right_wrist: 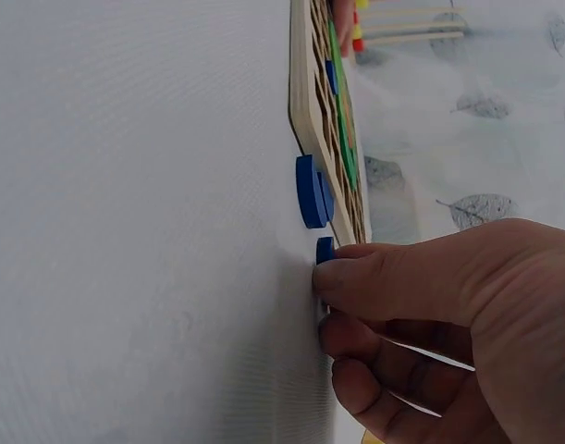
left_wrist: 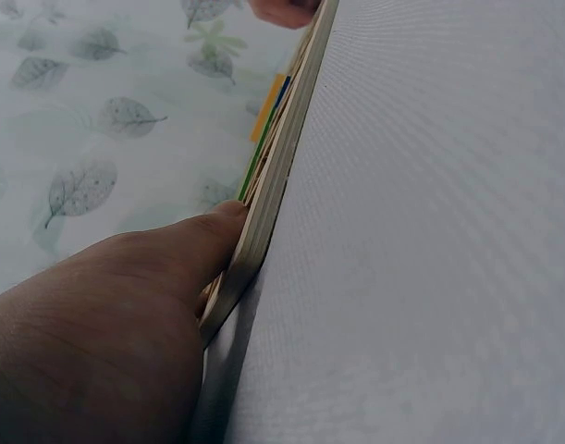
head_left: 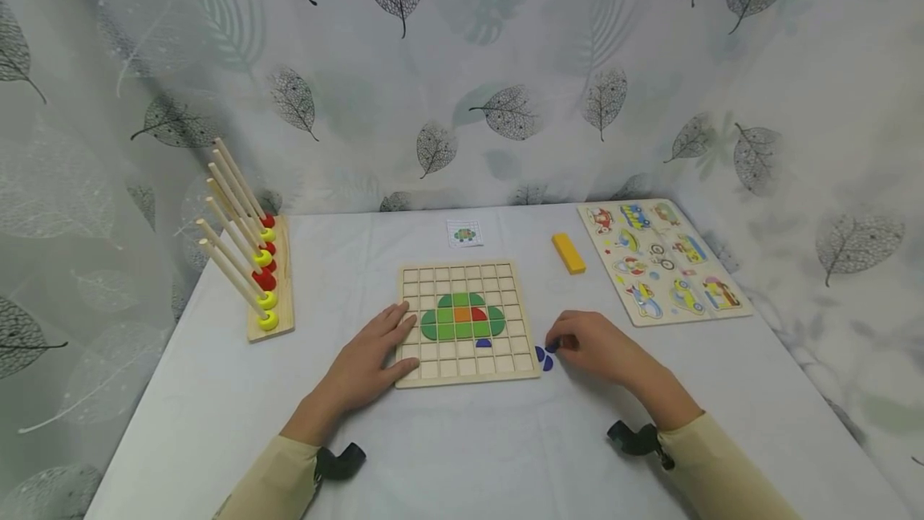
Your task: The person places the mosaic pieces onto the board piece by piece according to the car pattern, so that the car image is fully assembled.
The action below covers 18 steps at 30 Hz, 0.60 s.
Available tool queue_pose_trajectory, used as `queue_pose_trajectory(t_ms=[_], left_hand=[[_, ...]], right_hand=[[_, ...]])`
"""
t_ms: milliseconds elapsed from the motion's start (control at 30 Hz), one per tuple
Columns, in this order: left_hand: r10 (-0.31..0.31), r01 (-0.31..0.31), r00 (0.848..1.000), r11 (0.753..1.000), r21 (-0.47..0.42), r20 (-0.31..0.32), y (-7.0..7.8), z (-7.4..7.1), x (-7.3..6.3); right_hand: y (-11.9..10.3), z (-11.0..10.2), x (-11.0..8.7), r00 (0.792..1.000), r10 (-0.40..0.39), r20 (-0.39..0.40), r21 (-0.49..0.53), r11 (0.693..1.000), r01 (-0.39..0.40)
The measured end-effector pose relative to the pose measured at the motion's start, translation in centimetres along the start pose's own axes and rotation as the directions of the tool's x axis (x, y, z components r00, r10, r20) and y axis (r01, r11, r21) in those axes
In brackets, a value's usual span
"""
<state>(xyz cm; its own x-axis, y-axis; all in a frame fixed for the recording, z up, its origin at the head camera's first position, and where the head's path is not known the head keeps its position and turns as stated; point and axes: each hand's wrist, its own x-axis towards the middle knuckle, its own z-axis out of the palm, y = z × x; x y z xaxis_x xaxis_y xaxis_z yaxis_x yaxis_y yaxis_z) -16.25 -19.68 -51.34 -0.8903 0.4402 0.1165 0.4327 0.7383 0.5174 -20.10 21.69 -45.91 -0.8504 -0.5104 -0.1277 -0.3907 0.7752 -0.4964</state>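
Observation:
A wooden grid board (head_left: 456,371) lies on the table, its middle filled with green, orange and red pieces in a rounded shape. One blue half-round piece (head_left: 483,343) sits in a cell below the green ones. My left hand (head_left: 364,359) rests on the board's left edge, fingers extended over the rim, thumb near the front corner. Off the board's right side, my right hand (head_left: 595,347) pinches a small blue piece (right_wrist: 325,248) between thumb and fingers, at the table surface. Next to it lie loose blue pieces (head_left: 548,363), close to the board's corner.
Behind the board lies a small pattern card (head_left: 464,233). A yellow block (head_left: 569,253) is at back right, near a picture puzzle board (head_left: 678,307). To the left stands a wooden peg rack (head_left: 285,295) with red and yellow rings. Patterned cloth hangs behind the table.

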Motion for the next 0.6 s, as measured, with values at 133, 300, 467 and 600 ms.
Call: queue_pose_trajectory(t_ms=[133,300,467,600], left_hand=[[-0.002,0.002,1.0,1.0,0.003,-0.001,0.01,0.03,-0.03],[-0.007,0.007,1.0,1.0,0.011,-0.001,0.04,0.01,0.05],[-0.005,0.005,1.0,1.0,0.012,-0.001,-0.03,0.03,0.09],[-0.002,0.002,1.0,1.0,0.004,-0.002,-0.03,0.12,0.02]], right_hand=[[0.1,0.25,-0.02,1.0,0.01,-0.014,-0.007,1.0,-0.01],[0.2,0.24,-0.06,1.0,0.004,-0.028,-0.018,1.0,-0.005],[0.33,0.11,-0.16,0.998,-0.008,-0.055,-0.039,0.999,0.006],[0.22,-0.18,-0.17,0.997,-0.023,-0.075,-0.048,0.999,0.019]])
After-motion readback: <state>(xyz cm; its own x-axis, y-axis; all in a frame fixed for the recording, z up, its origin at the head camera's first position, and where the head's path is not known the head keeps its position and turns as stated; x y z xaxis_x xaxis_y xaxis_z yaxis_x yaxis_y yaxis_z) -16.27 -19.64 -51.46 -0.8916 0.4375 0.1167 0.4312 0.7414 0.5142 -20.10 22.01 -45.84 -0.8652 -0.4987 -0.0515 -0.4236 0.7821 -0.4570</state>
